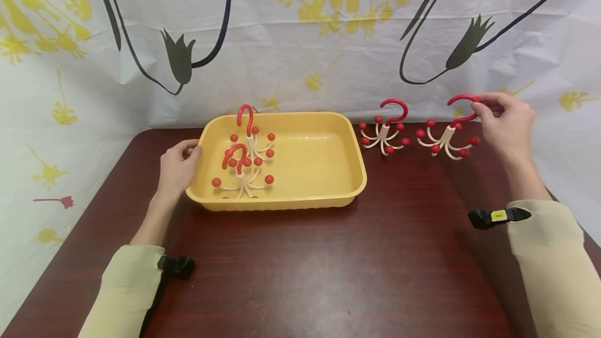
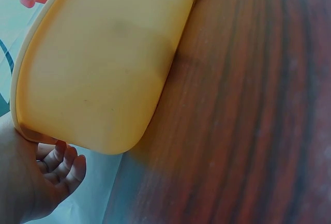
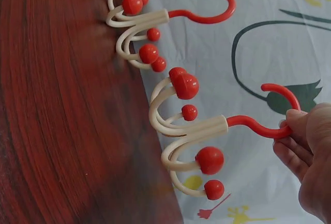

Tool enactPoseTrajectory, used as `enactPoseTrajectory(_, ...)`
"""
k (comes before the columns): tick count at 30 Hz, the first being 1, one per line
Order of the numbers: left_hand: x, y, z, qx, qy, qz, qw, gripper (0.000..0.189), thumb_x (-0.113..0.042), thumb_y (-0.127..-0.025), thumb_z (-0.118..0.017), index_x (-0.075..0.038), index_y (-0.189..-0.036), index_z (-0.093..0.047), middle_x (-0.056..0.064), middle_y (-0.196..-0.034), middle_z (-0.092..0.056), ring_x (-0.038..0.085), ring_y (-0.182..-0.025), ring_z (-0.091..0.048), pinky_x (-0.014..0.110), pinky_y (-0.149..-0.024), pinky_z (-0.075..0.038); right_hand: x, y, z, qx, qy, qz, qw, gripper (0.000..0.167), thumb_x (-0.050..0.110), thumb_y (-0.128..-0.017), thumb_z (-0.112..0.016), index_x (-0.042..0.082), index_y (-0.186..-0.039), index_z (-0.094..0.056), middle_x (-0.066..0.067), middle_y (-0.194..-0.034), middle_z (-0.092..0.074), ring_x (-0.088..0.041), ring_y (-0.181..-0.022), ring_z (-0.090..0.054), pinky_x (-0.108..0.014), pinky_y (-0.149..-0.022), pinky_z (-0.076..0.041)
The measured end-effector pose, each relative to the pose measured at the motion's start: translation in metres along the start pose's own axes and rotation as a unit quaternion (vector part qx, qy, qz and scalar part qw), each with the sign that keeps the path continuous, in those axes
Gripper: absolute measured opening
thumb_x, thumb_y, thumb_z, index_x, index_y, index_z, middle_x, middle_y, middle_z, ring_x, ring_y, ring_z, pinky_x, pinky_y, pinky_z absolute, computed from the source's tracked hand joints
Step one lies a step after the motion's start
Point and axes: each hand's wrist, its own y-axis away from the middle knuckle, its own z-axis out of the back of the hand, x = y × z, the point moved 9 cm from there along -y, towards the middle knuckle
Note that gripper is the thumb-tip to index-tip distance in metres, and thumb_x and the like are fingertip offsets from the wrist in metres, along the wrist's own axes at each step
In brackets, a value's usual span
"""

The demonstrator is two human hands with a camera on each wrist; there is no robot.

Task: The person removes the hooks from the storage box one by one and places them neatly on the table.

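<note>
On the right, my right hand (image 1: 509, 121) pinches the red hook of a multi-arm hanger (image 3: 191, 128) between thumb and fingers. The hanger has cream curved arms tipped with red balls, spread below its hook. Just left of it, a second hanger of the same kind (image 1: 384, 132) stands upright on the table. My left hand (image 1: 178, 167) grips the left rim of a yellow plastic tray (image 1: 319, 202), its fingers curled at the edge in the left wrist view. Inside the tray's left half, two more such hangers stand, a rear hanger (image 1: 250, 142) and a front hanger (image 1: 241, 179).
The dark reddish wooden table (image 1: 300, 265) runs back to a white curtain (image 1: 281, 67) printed with yellow and grey flowers. The tray stands close to the table's back edge. Black straps with small devices sit at both sleeve cuffs.
</note>
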Motion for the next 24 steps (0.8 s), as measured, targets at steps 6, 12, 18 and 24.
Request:
enactPoseTrajectory(6, 0.0, -0.001, -0.001, 0.0, -0.001, 0.0, 1.0, 0.036, -0.024, -0.104, -0.054, 0.002, -0.125, -0.068, 0.013, -0.091, -0.061, 0.016, -0.073, -0.051, 0.015, -0.06, -0.041, -0.009, -0.003, -0.005, 0.005, 0.012, -0.007, 0.9999, 0.032, 0.019, -0.095, -0.07, -0.005, -0.115, -0.073, 0.039, -0.072, -0.052, 0.017, -0.067, -0.052, -0.005, -0.066, -0.039)
enactPoseTrajectory(12, -0.001, -0.002, -0.002, 0.003, 0.0, -0.003, 1.0, 0.037, -0.025, -0.104, -0.053, 0.002, -0.125, -0.068, 0.013, -0.091, -0.06, 0.017, -0.073, -0.052, 0.014, -0.059, -0.041, -0.019, -0.003, -0.011, 0.013, 0.027, -0.014, 0.9994, 0.032, 0.022, -0.095, -0.07, -0.003, -0.115, -0.074, 0.04, -0.071, -0.051, 0.016, -0.067, -0.051, -0.006, -0.065, -0.037)
enactPoseTrajectory(18, -0.001, -0.001, -0.002, 0.006, -0.001, 0.002, 1.0, 0.038, -0.025, -0.104, -0.053, 0.002, -0.126, -0.068, 0.013, -0.092, -0.061, 0.017, -0.074, -0.052, 0.015, -0.061, -0.041, -0.029, -0.001, -0.015, 0.009, 0.025, -0.027, 0.9993, 0.031, 0.021, -0.096, -0.07, -0.003, -0.115, -0.074, 0.037, -0.073, -0.051, 0.014, -0.069, -0.05, -0.008, -0.065, -0.037)
enactPoseTrajectory(24, 0.0, 0.001, 0.0, 0.0, 0.002, 0.004, 1.0, 0.037, -0.023, -0.104, -0.054, 0.003, -0.125, -0.068, 0.014, -0.092, -0.061, 0.018, -0.078, -0.052, 0.016, -0.063, -0.041, -0.03, -0.001, -0.015, 0.003, 0.019, -0.038, 0.9991, 0.033, 0.024, -0.093, -0.073, -0.001, -0.115, -0.075, 0.035, -0.076, -0.052, 0.012, -0.072, -0.05, -0.009, -0.067, -0.037)
